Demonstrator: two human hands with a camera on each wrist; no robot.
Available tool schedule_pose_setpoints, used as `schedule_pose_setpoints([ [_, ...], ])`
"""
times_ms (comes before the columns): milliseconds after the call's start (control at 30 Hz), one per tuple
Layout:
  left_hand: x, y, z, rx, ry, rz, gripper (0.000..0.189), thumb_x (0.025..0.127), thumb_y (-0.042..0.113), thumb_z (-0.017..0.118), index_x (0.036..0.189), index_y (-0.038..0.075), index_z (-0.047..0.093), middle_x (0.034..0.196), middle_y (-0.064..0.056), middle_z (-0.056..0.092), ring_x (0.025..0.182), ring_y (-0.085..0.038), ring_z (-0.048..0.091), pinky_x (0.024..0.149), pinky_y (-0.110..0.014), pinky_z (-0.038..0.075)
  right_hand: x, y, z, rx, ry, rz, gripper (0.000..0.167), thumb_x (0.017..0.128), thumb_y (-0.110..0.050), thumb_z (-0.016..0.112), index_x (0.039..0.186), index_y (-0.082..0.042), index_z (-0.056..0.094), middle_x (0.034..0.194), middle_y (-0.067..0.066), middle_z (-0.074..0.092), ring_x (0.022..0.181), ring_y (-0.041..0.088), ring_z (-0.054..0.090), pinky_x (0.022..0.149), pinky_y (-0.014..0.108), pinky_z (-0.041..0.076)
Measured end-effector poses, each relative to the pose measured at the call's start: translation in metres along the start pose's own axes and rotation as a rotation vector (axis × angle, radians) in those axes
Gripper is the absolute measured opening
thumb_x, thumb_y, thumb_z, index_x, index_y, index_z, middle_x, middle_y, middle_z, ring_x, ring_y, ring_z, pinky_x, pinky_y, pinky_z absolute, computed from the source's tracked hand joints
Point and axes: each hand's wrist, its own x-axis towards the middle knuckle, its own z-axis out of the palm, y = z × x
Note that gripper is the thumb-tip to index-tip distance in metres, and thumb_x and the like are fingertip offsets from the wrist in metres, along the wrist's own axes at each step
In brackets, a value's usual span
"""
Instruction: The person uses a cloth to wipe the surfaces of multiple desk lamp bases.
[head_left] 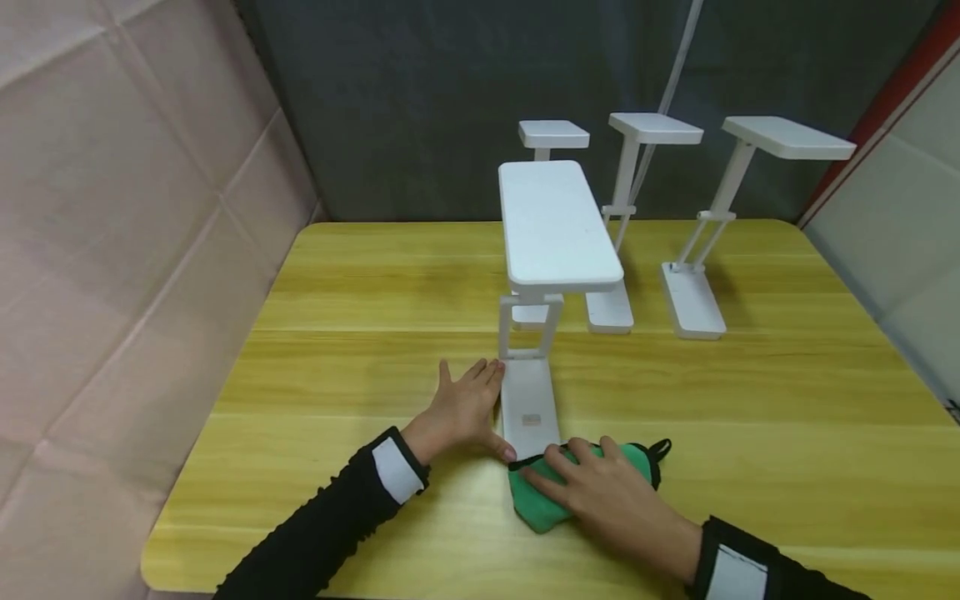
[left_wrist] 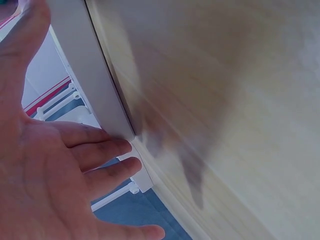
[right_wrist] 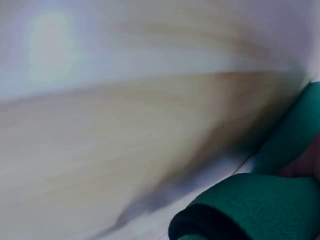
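A white folding desk lamp (head_left: pixel 558 221) stands in front of me, its flat base (head_left: pixel 527 404) pointing my way. My left hand (head_left: pixel 468 408) lies along the base's left side, thumb at the near corner and fingertips near the hinge. In the left wrist view the fingers (left_wrist: pixel 112 172) are straight and spread beside the white edge. My right hand (head_left: pixel 600 487) holds a green cloth (head_left: pixel 536 500) with black trim and a loop against the base's near end. The right wrist view shows the cloth (right_wrist: pixel 265 205) bunched; most of that hand is hidden there.
Behind stand more white lamps of the same kind: one (head_left: pixel 553 133) partly hidden by the front lamp, one (head_left: pixel 652 129) in the middle and one (head_left: pixel 787 137) at the right. The wooden table (head_left: pixel 360 333) has a dark curtain (head_left: pixel 420 108) behind it.
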Motion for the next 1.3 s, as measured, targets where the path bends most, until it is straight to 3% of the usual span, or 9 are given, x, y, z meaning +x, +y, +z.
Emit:
schedule_pose_setpoints([
  [267, 0.000, 0.000, -0.005, 0.028, -0.025, -0.045, 0.128, 0.057, 0.076, 0.071, 0.151, 0.003, 0.023, 0.156, -0.009, 0.023, 0.142, -0.027, 0.019, 0.102, -0.072, 0.007, -0.031, 0.035, -0.001, -0.012, -0.034, 0.059, 0.063, 0.072, -0.015, 0.082, 0.130, -0.028, 0.060, 0.102, 0.004, 0.051, 0.077, 0.023, 0.053, 0.048, 0.034, 0.040],
  [467, 0.000, -0.005, -0.009, 0.171, -0.061, -0.101, 0.131, 0.054, 0.084, 0.064, 0.151, 0.005, 0.025, 0.155, -0.006, 0.026, 0.143, -0.025, 0.017, 0.103, -0.071, 0.006, -0.042, 0.061, -0.004, 0.032, -0.001, 0.217, 0.072, 0.064, -0.009, 0.079, 0.132, -0.024, 0.059, 0.104, 0.009, 0.053, 0.078, 0.024, 0.057, 0.050, 0.035, 0.046],
  [633, 0.000, -0.020, -0.013, 0.206, -0.099, -0.156, 0.131, 0.054, 0.085, 0.063, 0.151, 0.006, 0.025, 0.155, -0.007, 0.026, 0.144, -0.025, 0.014, 0.103, -0.072, 0.004, -0.046, 0.071, -0.008, 0.054, 0.026, 0.295, 0.073, 0.062, -0.006, 0.077, 0.131, -0.023, 0.059, 0.102, 0.010, 0.053, 0.077, 0.025, 0.059, 0.047, 0.031, 0.041],
  [800, 0.002, -0.047, -0.019, 0.184, -0.127, -0.211, 0.130, 0.054, 0.080, 0.068, 0.151, 0.005, 0.025, 0.155, -0.008, 0.026, 0.144, -0.026, 0.015, 0.101, -0.074, 0.002, -0.051, 0.078, -0.007, 0.078, 0.020, 0.358, 0.073, 0.063, -0.001, 0.075, 0.131, -0.023, 0.059, 0.102, 0.009, 0.053, 0.075, 0.023, 0.058, 0.045, 0.025, 0.031],
  [1033, 0.035, -0.079, -0.029, 0.205, -0.138, -0.199, 0.125, 0.054, 0.071, 0.076, 0.149, 0.005, 0.030, 0.152, -0.008, 0.033, 0.142, -0.030, 0.020, 0.099, -0.075, 0.005, -0.076, 0.068, -0.001, 0.080, 0.006, 0.454, 0.076, 0.058, 0.001, 0.073, 0.129, -0.024, 0.059, 0.097, 0.003, 0.050, 0.068, 0.016, 0.052, 0.044, 0.023, 0.028],
  [1300, 0.089, -0.093, -0.041, 0.250, -0.152, -0.201, 0.119, 0.056, 0.065, 0.081, 0.149, 0.008, 0.033, 0.150, -0.005, 0.036, 0.140, -0.029, 0.025, 0.100, -0.075, 0.005, -0.104, 0.050, 0.004, 0.151, -0.161, 0.581, 0.076, 0.063, -0.001, 0.074, 0.132, -0.028, 0.057, 0.103, 0.001, 0.050, 0.065, 0.010, 0.040, 0.048, 0.026, 0.035],
])
